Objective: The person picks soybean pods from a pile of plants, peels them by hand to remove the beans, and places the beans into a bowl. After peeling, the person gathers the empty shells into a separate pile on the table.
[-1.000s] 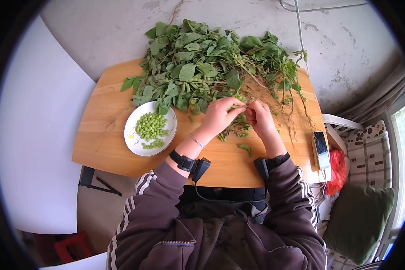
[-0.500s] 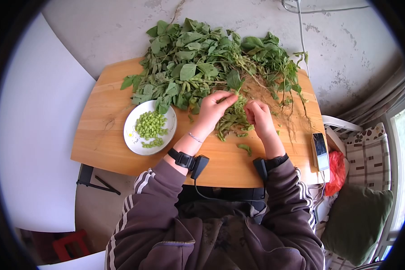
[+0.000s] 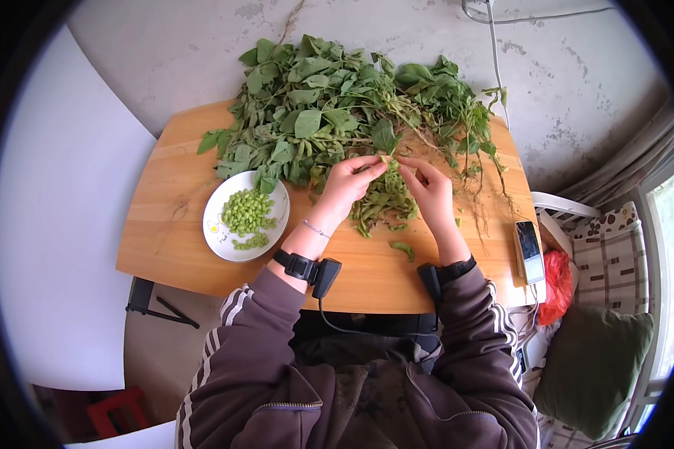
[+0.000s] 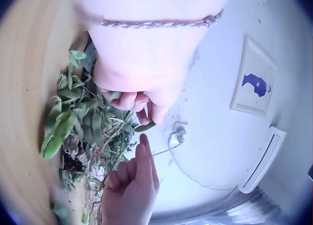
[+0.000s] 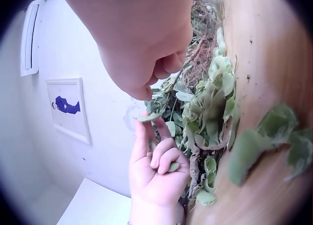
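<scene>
My left hand pinches a green soybean pod between thumb and forefinger. Another bit of green shows under its curled fingers in the right wrist view. Close to the pod comes my right hand, its forefinger and thumb pointing at the pod's end and its other fingers curled in; what lies inside them is hidden. Beneath both hands is a heap of pods and hulls. To the left, a white plate bears shelled green beans.
A big pile of leafy soybean plants covers the back of the wooden table, roots trailing to the right. One loose pod lies near the front. A phone rests at the right edge, by a red bag.
The hands were close together, then parted, the right one curled like a fist. Now the right hand has moved forward and left, its thumb and forefinger held out toward the pod in the left.
</scene>
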A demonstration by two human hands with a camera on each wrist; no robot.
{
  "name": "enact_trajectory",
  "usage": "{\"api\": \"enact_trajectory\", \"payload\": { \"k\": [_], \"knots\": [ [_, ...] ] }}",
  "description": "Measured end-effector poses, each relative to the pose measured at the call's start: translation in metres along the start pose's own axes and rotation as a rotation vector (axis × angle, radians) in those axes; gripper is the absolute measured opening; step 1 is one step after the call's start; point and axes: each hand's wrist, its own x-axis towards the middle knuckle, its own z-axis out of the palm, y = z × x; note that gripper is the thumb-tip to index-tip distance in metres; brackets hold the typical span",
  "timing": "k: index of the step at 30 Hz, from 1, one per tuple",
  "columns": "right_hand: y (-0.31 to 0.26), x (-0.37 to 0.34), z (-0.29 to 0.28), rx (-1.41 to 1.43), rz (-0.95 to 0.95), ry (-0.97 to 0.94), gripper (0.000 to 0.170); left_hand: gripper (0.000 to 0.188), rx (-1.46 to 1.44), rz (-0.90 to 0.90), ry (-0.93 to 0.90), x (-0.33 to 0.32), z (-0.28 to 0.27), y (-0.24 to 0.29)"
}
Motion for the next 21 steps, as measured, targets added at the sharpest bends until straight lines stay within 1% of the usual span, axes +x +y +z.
{"api": "enact_trajectory", "payload": {
  "k": [2,7,10,14,16,20,21],
  "knots": [
    [-0.005,-0.002,0.000,-0.002,-0.028,-0.050,0.027,0.031,0.024,-0.014,-0.017,0.001,-0.002,-0.003],
    [0.004,-0.003,0.005,-0.094,-0.088,0.020,0.021,0.032,0.112,0.033,0.025,-0.003,0.005,0.002],
    [0.009,-0.003,0.006,-0.106,-0.100,0.032,0.019,0.028,0.069,0.026,-0.010,-0.004,0.003,0.003],
    [0.006,-0.006,0.010,-0.071,-0.095,0.010,0.019,0.023,0.104,0.051,0.015,-0.002,0.001,0.000],
    [0.006,-0.007,0.010,-0.075,-0.075,-0.001,0.019,0.021,0.130,0.070,0.037,-0.005,0.003,0.004],
    [0.008,-0.006,0.008,-0.037,-0.003,-0.060,0.020,0.014,0.095,0.132,0.000,-0.003,0.003,0.001],
    [0.010,-0.004,0.007,0.021,0.040,-0.090,0.021,0.013,0.079,0.133,-0.014,-0.003,0.003,0.001]
  ]
}}
